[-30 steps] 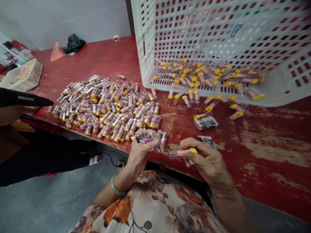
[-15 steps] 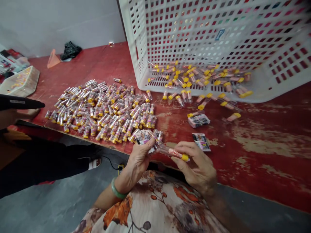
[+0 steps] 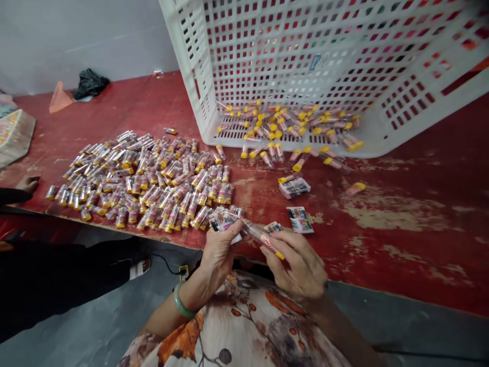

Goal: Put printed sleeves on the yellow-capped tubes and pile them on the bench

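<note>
Over a worn red table [image 3: 382,229], left fingers [image 3: 228,238] grip cards [image 3: 223,220], right fingers [image 3: 284,245] a tube [image 3: 260,235].

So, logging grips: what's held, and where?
Left hand: card stack, by its lower edge. Right hand: clear tube, near its yellow cap.

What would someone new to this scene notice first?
A big heap of small clear tubes covers the left half of the red table. Behind it on the right, a white basket lies tipped on its side, with yellow-capped tubes spilling out of its mouth. At the near edge, the left hand holds a small stack of cards and the right hand a single tube.
</note>
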A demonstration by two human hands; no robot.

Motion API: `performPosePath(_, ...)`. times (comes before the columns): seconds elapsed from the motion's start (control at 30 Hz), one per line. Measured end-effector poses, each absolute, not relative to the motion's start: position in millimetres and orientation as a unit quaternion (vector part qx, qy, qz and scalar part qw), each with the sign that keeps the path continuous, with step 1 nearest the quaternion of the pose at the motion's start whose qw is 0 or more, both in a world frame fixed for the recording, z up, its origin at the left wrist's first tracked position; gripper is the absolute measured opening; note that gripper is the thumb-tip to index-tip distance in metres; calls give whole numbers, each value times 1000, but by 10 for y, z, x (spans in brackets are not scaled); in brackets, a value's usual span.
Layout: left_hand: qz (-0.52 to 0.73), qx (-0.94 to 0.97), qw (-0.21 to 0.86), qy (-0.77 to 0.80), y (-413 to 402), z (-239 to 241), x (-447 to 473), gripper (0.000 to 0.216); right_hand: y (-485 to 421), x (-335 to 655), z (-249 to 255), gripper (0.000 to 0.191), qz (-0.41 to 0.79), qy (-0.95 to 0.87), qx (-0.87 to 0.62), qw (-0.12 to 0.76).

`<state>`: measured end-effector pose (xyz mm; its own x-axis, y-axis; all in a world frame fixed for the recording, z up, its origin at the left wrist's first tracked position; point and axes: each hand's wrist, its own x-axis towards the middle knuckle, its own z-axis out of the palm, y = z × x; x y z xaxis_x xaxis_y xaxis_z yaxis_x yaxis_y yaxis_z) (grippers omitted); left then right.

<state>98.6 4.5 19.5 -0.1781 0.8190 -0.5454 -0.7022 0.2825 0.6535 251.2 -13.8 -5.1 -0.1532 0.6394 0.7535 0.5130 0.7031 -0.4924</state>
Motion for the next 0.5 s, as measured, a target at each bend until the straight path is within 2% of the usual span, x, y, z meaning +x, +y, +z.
performPosePath(0.2, 577, 69, 659, 477, 83, 102, 1085, 39, -136, 2530, -105, 27, 123, -680, -425, 585)
performPosePath(0.37, 581, 113, 642, 488, 84, 89, 1180, 38, -137, 2571, -204, 40, -78, -760, -405, 501)
performPosePath(0.43, 563, 135, 651, 490, 77, 110, 1221, 34, -146, 2548, -227, 41, -87, -761, -403, 501)
performPosePath(0.5, 541, 147, 664, 495, 83, 124, 1248, 31, -116, 2556, -232, 36, -36, -752, -407, 517)
